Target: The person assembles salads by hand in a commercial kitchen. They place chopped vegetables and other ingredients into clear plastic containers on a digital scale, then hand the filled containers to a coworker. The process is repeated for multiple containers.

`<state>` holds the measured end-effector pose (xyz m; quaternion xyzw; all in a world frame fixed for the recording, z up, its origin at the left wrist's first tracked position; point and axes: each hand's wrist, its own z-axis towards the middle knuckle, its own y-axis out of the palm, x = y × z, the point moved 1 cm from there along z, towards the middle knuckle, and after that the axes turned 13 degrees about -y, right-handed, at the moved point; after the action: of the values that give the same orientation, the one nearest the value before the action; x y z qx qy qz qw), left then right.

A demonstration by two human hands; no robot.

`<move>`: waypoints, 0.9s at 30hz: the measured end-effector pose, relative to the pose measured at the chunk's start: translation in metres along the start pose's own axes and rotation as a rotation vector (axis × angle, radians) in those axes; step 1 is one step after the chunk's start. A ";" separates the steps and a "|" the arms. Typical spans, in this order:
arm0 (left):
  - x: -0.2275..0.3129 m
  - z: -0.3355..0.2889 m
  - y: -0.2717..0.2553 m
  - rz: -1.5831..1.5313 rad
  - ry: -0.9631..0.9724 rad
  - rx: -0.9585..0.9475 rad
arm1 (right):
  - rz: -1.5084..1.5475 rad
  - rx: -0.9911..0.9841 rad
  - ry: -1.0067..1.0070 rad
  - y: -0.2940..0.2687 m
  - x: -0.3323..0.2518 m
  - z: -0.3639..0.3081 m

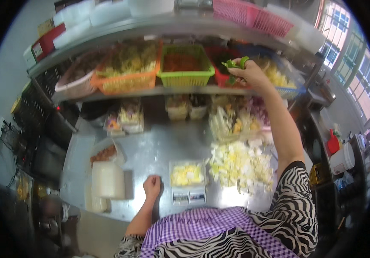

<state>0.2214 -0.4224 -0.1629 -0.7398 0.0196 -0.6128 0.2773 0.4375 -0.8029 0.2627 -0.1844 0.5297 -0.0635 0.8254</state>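
Note:
My right hand (pixel 248 74) is raised to the shelf, closed around a small bunch of leafy greens (pixel 231 64). It is over the front of a red basket (pixel 222 80), whose dark contents are partly hidden. My left hand (pixel 152 185) rests on the steel table as a loose fist, with nothing visible in it. Between my arms, a clear plastic tray (pixel 171 183) of chopped yellow-white cabbage sits on a small scale (pixel 188 197). Loose chopped cabbage (pixel 241 167) is heaped on the table to the right of the tray.
Along the shelf stand a green basket (pixel 186 80), an orange basket (pixel 124 86) and a pale basket (pixel 75 88). Underneath are filled trays of mixed vegetables (pixel 232 124). White containers (pixel 109 179) are stacked at left, beside a tub of reddish-brown pieces (pixel 104 155).

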 end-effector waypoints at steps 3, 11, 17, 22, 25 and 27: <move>0.005 0.000 0.002 0.007 -0.014 -0.038 | 0.111 -0.176 0.108 0.046 0.001 -0.071; -0.010 0.007 0.006 -0.162 0.025 -0.163 | -0.277 -0.657 0.358 0.175 0.074 -0.203; -0.004 0.004 0.004 -0.180 -0.063 -0.183 | -0.401 -0.524 0.157 0.161 0.097 -0.197; -0.008 0.004 0.005 -0.027 0.037 -0.061 | -0.461 -0.163 -0.234 0.096 0.001 -0.073; -0.006 0.002 0.003 -0.097 0.011 -0.077 | -0.500 -0.059 -0.501 0.088 -0.049 0.009; 0.010 -0.002 0.002 -0.106 0.019 -0.090 | -0.675 -0.181 -0.522 0.085 -0.046 0.058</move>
<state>0.2231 -0.4287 -0.1544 -0.7456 0.0109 -0.6322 0.2107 0.4618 -0.6966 0.2921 -0.4285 0.2169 -0.2343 0.8453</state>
